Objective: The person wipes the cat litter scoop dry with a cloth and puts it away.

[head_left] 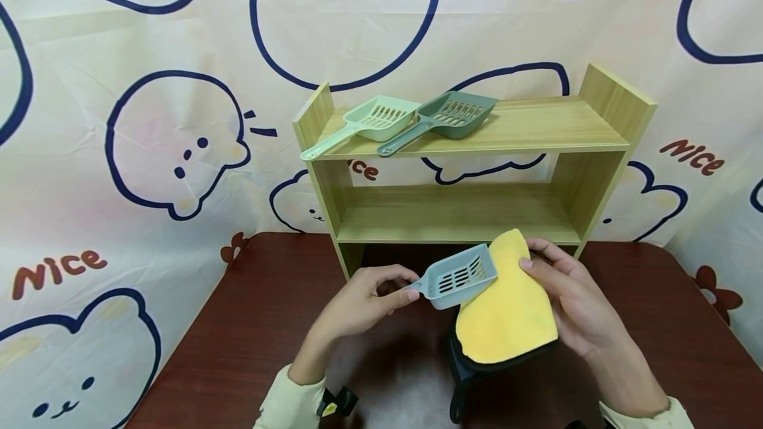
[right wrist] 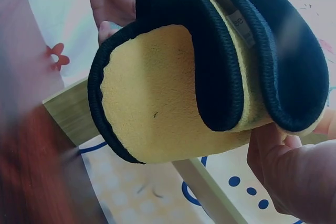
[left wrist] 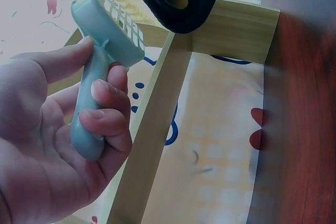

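Note:
In the head view my left hand [head_left: 363, 300] grips a pale blue slotted litter scoop [head_left: 444, 283] by its handle, over the table in front of the shelf. The left wrist view shows the thumb and curled fingers round the scoop handle [left wrist: 90, 111]. A folded cloth [head_left: 509, 316], yellow with a dark navy back and edge, hangs from my right hand [head_left: 581, 303], pinched between thumb and fingers. The scoop's head overlaps the cloth's yellow face in the head view. Seen from the right wrist, the cloth [right wrist: 149, 87] droops in several loose folds.
A light wooden two-tier shelf [head_left: 459, 210] stands at the back of the dark red-brown table [head_left: 238, 349]. On its top board lie a mint green scoop [head_left: 352, 128] and a darker grey-green scoop [head_left: 411, 138], handles jutting toward the front left. A printed cartoon sheet [head_left: 179, 38] hangs behind.

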The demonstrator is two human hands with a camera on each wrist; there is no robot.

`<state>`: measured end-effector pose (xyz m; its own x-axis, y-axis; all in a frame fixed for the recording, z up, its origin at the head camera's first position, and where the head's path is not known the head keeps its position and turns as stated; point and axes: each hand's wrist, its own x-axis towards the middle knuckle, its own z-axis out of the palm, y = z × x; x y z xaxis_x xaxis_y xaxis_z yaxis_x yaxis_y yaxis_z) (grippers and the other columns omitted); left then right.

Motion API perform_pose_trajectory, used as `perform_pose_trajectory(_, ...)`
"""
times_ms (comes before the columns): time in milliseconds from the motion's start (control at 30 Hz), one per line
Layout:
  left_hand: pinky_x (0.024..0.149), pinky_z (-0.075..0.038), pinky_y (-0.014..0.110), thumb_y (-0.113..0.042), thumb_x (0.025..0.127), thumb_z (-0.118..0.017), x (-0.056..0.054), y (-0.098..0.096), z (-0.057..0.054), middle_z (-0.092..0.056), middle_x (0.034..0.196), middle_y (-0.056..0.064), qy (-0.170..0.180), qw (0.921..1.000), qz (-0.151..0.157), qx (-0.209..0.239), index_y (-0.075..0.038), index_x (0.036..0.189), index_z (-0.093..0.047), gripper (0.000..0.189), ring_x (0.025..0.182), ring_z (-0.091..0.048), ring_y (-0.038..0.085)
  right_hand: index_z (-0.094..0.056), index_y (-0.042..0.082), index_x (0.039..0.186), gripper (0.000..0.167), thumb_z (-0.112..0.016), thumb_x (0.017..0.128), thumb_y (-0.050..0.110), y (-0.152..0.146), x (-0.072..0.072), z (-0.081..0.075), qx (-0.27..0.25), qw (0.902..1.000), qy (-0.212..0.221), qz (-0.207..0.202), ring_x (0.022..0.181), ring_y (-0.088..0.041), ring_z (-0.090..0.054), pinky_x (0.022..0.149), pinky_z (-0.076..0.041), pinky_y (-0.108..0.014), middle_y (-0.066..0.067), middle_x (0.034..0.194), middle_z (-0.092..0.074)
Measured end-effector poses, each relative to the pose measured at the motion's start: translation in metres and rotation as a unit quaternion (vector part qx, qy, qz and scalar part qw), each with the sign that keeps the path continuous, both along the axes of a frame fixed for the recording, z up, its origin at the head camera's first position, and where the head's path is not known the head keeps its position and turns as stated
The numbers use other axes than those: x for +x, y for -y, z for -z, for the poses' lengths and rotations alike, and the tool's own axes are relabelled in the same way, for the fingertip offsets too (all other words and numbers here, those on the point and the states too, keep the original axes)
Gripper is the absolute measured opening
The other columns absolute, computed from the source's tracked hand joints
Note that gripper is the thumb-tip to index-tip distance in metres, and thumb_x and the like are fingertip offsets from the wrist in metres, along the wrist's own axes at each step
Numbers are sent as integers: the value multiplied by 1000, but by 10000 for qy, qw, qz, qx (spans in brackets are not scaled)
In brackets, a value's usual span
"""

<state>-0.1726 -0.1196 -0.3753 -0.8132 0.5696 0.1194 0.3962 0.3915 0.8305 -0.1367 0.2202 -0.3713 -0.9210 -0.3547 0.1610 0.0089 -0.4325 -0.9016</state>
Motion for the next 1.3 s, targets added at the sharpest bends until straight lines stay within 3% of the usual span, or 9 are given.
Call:
perform_pose_trajectory(433, 57, -44, 22, -26, 106, -70, 1, -4, 2, -72, 95, 3, -49, 9997, -76, 210, -18, 120, -76, 17, 66, -56, 8, -58, 14, 136, 29, -43, 114, 2, 12, 0, 5, -101, 9999, 4, -18, 104, -15, -78, 82, -66, -35, -2, 120, -73)
perform_pose_trajectory(600, 55, -46, 24, -24, 106, -69, -1, -6, 5, -70, 92, 7, 57, 9993, -47, 379, -15, 121, -75, 18, 66, -58, 15, -56, 14, 137, 27, -43, 115, 6, 18, 0, 7, -63, 9997, 195, -105, 105, -16, -78, 84, -66, -37, -4, 125, -74)
perform_pose_trajectory(767, 53, -48, 25, -24, 107, -69, -1, -10, 9, -64, 85, 4, 132, 9988, -72, 459, -12, 122, -73, 19, 65, -58, 24, -52, 15, 140, 26, -45, 116, 10, 26, 0, 12, -71, 9983, 544, -187, 106, -16, -78, 85, -65, -36, -4, 126, -75)
perform_pose_trajectory(967, 56, -52, 26, -23, 107, -68, 0, -13, 10, -71, 97, 12, 129, 9985, -85, 528, -11, 124, -72, 21, 69, -62, 25, -52, 13, 138, 24, -48, 115, 10, 36, 0, 18, 80, 9982, 587, -131, 106, -13, -77, 85, -65, -33, -3, 123, -76)
perform_pose_trajectory(1100, 59, -52, 24, -23, 107, -68, 0, -13, 10, -73, 103, 13, 25, 9986, -134, 503, -11, 125, -71, 21, 72, -64, 32, -54, 13, 135, 22, -52, 113, 10, 41, 0, 19, 396, 9981, 466, -36, 101, -11, -76, 81, -64, -30, -1, 120, -76)
perform_pose_trajectory(1200, 59, -50, 24, -23, 107, -69, 0, -12, 10, -71, 95, 5, -59, 9988, -213, 427, -16, 124, -72, 19, 71, -63, 29, -55, 13, 134, 23, -54, 112, 9, 41, 0, 19, 665, 9974, 256, 91, 100, -10, -75, 80, -64, -28, 0, 119, -75)
perform_pose_trajectory(1300, 58, -47, 23, -23, 107, -69, 0, -11, 9, -67, 88, 0, -52, 9990, -241, 375, -19, 124, -72, 18, 67, -59, 16, -57, 13, 136, 25, -54, 112, 8, 37, 0, 19, 837, 9963, 66, 166, 101, -11, -75, 81, -64, -29, -1, 120, -74)
